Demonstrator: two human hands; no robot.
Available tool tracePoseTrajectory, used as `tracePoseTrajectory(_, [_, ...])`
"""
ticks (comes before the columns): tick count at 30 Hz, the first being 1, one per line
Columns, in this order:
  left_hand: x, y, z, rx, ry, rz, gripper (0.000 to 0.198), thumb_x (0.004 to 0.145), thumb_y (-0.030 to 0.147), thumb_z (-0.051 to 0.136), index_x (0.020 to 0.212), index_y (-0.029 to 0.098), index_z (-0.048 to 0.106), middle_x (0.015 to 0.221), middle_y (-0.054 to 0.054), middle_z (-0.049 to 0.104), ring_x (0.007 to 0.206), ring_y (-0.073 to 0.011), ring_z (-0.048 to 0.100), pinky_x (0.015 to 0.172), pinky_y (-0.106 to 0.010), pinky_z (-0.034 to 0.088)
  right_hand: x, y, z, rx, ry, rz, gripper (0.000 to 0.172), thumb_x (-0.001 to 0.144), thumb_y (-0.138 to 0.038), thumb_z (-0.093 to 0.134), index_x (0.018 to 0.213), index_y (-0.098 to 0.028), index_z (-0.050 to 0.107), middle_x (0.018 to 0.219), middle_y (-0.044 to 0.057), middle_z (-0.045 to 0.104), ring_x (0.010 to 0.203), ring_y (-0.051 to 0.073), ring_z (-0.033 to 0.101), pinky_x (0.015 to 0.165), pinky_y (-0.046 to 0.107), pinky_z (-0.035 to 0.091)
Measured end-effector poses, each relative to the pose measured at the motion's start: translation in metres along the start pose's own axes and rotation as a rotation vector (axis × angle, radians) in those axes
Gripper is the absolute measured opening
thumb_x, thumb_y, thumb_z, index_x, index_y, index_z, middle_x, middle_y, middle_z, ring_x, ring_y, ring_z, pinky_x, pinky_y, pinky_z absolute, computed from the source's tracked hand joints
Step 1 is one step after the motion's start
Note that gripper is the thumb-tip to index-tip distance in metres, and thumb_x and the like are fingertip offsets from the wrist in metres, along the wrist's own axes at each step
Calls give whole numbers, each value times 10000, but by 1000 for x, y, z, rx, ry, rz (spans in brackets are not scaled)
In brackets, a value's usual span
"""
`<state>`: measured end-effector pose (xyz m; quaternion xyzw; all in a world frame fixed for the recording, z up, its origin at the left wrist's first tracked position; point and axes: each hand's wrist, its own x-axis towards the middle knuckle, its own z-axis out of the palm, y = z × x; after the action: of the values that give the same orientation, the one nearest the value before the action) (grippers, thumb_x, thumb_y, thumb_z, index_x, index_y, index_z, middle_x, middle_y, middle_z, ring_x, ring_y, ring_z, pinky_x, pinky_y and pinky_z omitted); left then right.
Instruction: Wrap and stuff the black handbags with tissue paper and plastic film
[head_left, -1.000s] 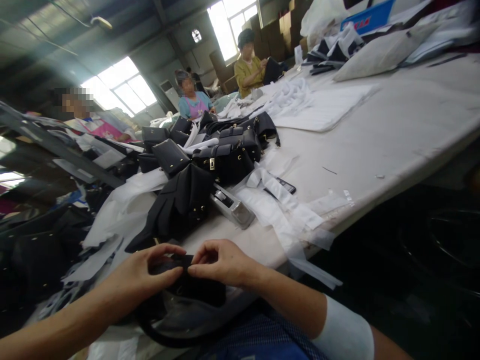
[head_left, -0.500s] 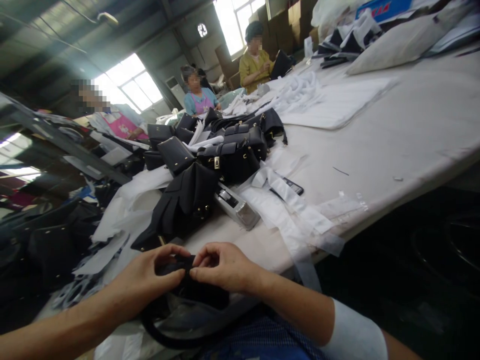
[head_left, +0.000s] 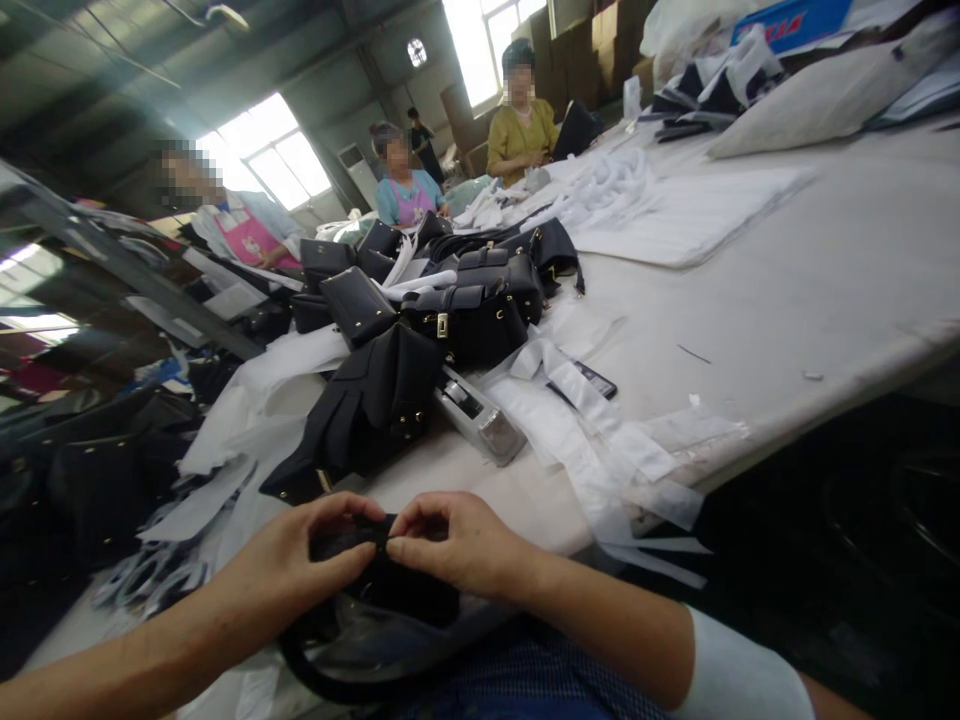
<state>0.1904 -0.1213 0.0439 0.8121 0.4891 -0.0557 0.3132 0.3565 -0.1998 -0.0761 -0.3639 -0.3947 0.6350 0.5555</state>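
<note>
At the near table edge, both hands pinch the top of a black handbag [head_left: 416,592]. My left hand [head_left: 304,548] curves around its left side, thumb and fingers closed on the dark material. Right beside it, my right hand [head_left: 457,545] grips the same part between thumb and forefinger. The exact piece under the fingertips is dark and hard to make out. A black strap [head_left: 330,688] loops below the bag near my lap, with clear plastic around it. Just beyond my hands lies another black handbag [head_left: 360,410] with gold fittings.
A tape dispenser [head_left: 480,415] stands beyond my right hand, near white strips [head_left: 577,430] and a phone [head_left: 592,380]. Several black bags [head_left: 480,310] are heaped farther back. White sheets [head_left: 690,215] lie on the table [head_left: 847,250]. Several co-workers are across the table.
The view has shifted slightly, so the table things sit a little farther right. Both hands keep their pinch on the bag, with little visible movement.
</note>
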Motion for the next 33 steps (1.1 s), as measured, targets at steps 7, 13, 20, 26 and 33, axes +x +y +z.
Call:
tracePoseTrajectory(7, [0,-2,6,-53,40,23,299,756,396,650,1001,228,688,988,-19,771,968,-271,701,881,-340,514,-5,-8,4,-214,95,-23,322,798,-231,752,1116,-190,721,689,-50,581,608,97,519,547,196,397])
tracePoseTrajectory(13, [-1,1,10,-53,39,-17,251,727,399,625,901,239,713,871,8,767,866,-250,706,757,-288,520,-2,-6,5,-154,31,14,376,820,-200,724,1195,-189,720,664,-55,590,559,89,493,523,197,397])
tracePoseTrajectory(20, [-2,-8,15,-79,75,-53,257,717,424,615,878,247,710,830,7,755,811,-247,702,663,-265,521,-4,6,11,-196,96,-199,317,851,-179,705,1164,-226,718,1175,46,678,1110,206,647,911,321,522])
tracePoseTrajectory(26, [-1,-17,16,-36,86,-21,220,752,395,612,891,251,703,877,8,756,855,-241,705,732,-270,537,-7,16,21,-173,140,-225,306,892,-184,686,1190,-253,701,1206,35,663,1170,194,625,935,313,521])
tracePoseTrajectory(33, [-1,-26,11,-16,86,55,392,780,442,656,1131,267,658,1028,-10,745,1013,-248,695,867,-278,530,-4,12,9,-154,124,-191,307,828,-261,793,1129,-227,746,1139,34,717,1066,203,678,862,289,532])
